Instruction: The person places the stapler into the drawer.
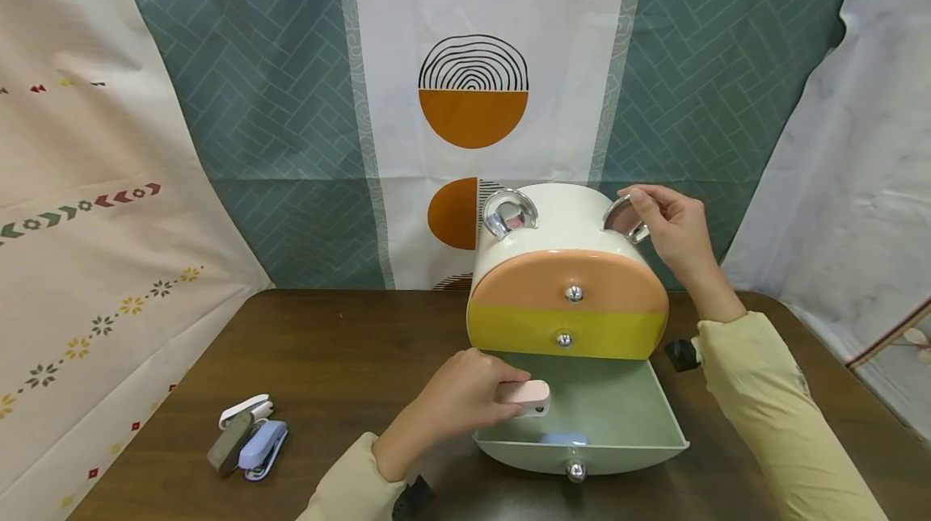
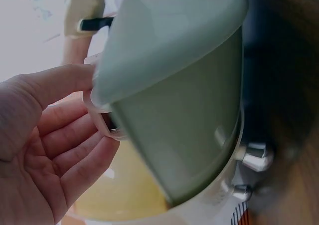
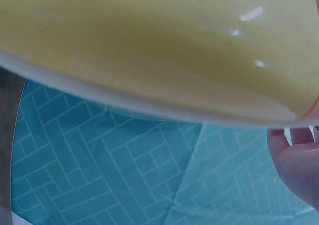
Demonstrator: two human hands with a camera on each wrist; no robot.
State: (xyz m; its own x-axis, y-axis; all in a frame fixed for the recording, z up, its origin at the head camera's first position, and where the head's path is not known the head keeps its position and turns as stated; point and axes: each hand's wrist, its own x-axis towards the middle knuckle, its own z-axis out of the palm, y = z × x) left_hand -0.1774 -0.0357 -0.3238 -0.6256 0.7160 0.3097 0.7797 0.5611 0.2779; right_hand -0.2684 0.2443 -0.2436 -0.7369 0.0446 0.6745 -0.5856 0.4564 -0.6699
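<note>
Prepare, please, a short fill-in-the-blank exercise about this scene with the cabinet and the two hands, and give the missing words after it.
1. The left hand holds a ____ stapler.
2. The open drawer, below the yellow drawer, is coloured ____.
3. The right hand holds one of the cabinet's ____ silver ear-shaped pieces.
4. In the head view, ____ small items lie together on the table left of the cabinet.

Missing words: pink; green; two; three.
</note>
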